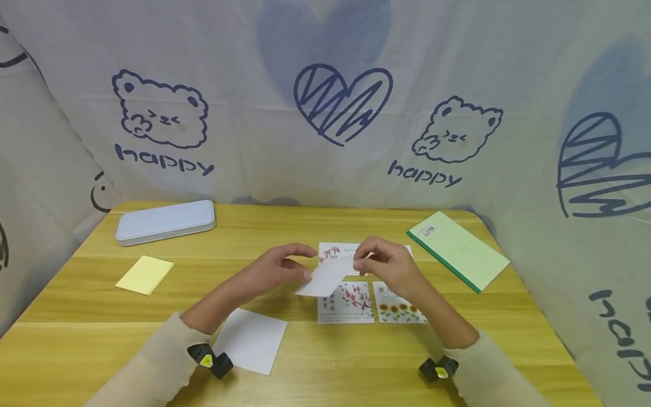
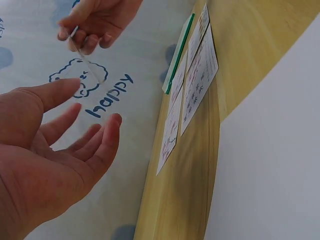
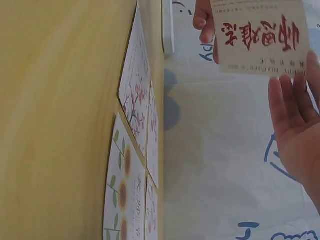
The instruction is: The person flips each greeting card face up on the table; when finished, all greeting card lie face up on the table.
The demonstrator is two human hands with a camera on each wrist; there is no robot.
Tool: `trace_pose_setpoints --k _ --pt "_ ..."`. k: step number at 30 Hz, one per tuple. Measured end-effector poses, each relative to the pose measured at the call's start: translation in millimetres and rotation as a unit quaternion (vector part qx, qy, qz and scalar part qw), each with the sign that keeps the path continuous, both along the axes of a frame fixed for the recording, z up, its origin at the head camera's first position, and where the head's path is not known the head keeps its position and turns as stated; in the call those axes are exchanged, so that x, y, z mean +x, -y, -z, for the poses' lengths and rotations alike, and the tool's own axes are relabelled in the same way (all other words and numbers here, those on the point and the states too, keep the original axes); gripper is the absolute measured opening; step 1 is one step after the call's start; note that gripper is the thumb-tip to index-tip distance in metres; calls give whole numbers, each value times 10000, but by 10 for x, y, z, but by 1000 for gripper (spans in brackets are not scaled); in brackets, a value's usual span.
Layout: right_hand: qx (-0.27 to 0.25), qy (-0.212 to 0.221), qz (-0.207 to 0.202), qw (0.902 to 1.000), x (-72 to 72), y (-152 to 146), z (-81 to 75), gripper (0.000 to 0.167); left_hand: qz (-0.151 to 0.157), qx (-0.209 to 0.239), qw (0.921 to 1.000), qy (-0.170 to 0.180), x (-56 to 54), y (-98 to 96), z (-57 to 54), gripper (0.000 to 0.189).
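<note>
My right hand (image 1: 389, 265) pinches a white greeting card (image 1: 329, 277) by its right edge, holding it tilted above the table. Red Chinese characters and "Happy Teacher's Day"-like print show on the card's face in the right wrist view. My left hand (image 1: 277, 268) is at the card's left edge, thumb and fingers spread apart; in the left wrist view (image 2: 65, 135) nothing lies between them. Beneath are a plum-blossom card (image 1: 356, 299), a sunflower card (image 1: 399, 311) and a pink-flower card (image 1: 328, 250), the last partly covered by the held card.
White square paper (image 1: 254, 342) lies by my left forearm. Farther left are a yellow paper pad (image 1: 146, 275) and a pale flat case (image 1: 166, 222). A light-green notebook (image 1: 460, 251) lies at the right. A printed cloth (image 1: 254, 113) hangs behind the wooden table (image 1: 325, 373).
</note>
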State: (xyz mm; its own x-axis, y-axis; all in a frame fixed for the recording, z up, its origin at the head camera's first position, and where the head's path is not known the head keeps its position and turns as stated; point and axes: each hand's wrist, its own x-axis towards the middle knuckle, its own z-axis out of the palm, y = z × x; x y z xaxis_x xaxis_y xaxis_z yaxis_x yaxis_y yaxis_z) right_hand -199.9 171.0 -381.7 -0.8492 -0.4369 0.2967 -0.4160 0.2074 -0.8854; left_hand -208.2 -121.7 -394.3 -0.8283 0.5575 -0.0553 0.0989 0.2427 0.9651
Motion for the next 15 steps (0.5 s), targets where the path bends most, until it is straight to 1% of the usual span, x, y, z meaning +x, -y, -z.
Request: trace_pose_setpoints --k 2,4,7,10,15 --pt "-57 79 393 9992 -16 15 15 8 23 108 9999 -56 3 -4 2 42" --pt "-116 168 767 9968 -43 16 35 13 -22 232 9997 -118 2 -9 0 39" --pt "-287 356 1138 9924 -85 14 63 19 -175 387 9989 -210 -2 -15 -2 36" --pt "-419 495 1240 9902 -107 15 78 23 -393 498 9976 -272 -3 -20 -9 31" --pt "-301 575 1099 9918 -102 24 77 25 -899 703 9928 -376 -12 -16 -27 25"
